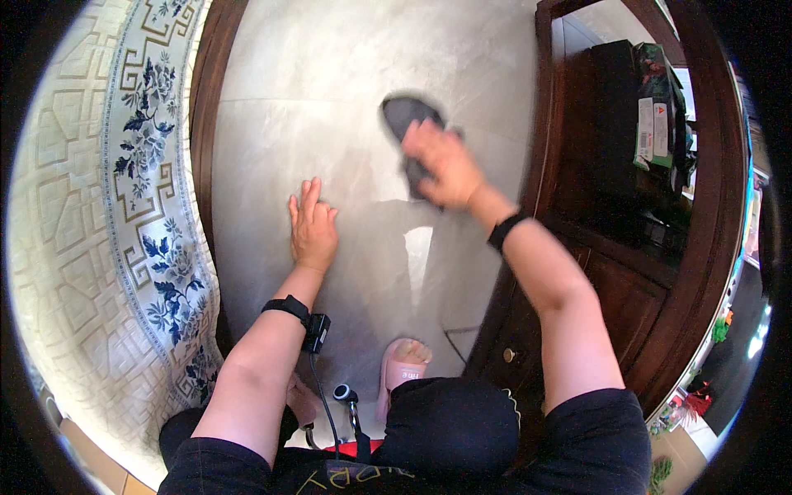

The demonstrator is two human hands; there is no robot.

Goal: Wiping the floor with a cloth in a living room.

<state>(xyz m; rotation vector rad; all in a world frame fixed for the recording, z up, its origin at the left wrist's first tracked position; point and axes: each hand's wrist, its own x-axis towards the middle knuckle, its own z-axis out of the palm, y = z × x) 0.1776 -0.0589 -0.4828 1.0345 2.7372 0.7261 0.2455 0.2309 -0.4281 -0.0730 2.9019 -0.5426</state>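
My right hand (442,164), blurred by motion, is over the pale tiled floor (346,130) with its fingers on a dark grey, oblong thing (405,111). That thing may be a cloth or a slipper; the blur hides which. Part of it lies beneath my palm. To the left, my left hand (314,232) points forward with fingers mostly extended and nothing visible in it. Whether it touches the floor cannot be told. Black bands circle both wrists, and a small black box with a cable hangs by the left one.
A bed or sofa cover (151,136) with blue flowers hangs at the left beside a dark wooden edge (207,80). At the right stands a dark wooden cabinet (625,291) with a round knob (509,354) and packages (656,117) on its shelf. A pink slipper (396,368) is below.
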